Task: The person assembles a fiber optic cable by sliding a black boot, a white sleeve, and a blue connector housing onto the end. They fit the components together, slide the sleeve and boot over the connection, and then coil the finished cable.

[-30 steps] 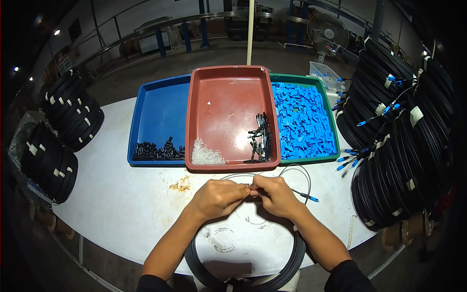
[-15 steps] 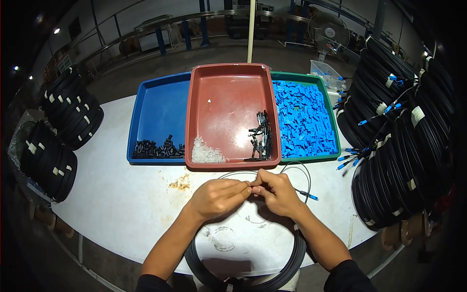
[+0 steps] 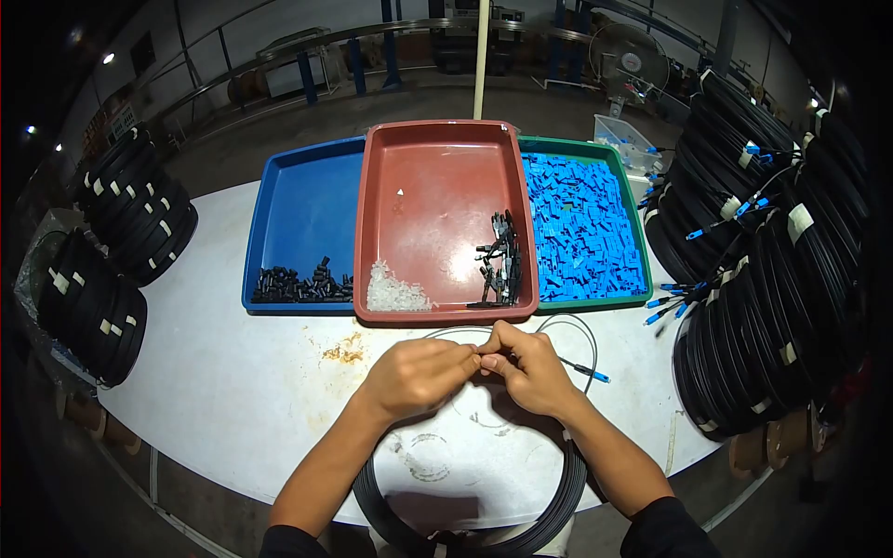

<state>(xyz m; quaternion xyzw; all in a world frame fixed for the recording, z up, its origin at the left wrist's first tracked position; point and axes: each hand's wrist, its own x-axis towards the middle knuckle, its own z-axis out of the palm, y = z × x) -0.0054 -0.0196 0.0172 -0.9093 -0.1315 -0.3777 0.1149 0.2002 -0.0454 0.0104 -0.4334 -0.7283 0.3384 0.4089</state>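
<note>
My left hand point(image 3: 419, 375) and my right hand point(image 3: 526, 370) meet fingertip to fingertip above the table, both in a closed pinch. What they pinch is hidden by the fingers. A thin cable point(image 3: 456, 330) curves out behind them, looping on the right beside a cable end with a blue connector point(image 3: 600, 377). Below my hands, a coil of black cable point(image 3: 569, 493) lies at the table's near edge, partly covered by my right forearm.
Ahead stand a blue tray point(image 3: 307, 200) with black sleeves, a red tray point(image 3: 437, 200) with clear pieces and black parts, and a green tray point(image 3: 642, 251) full of blue connector parts. Stacked black cable coils flank the table at left point(image 3: 98, 307) and right point(image 3: 744, 344).
My hands stay pinched together in nearly the same place, with only slight finger movement. The thin cable loop on the right has shifted a little.
</note>
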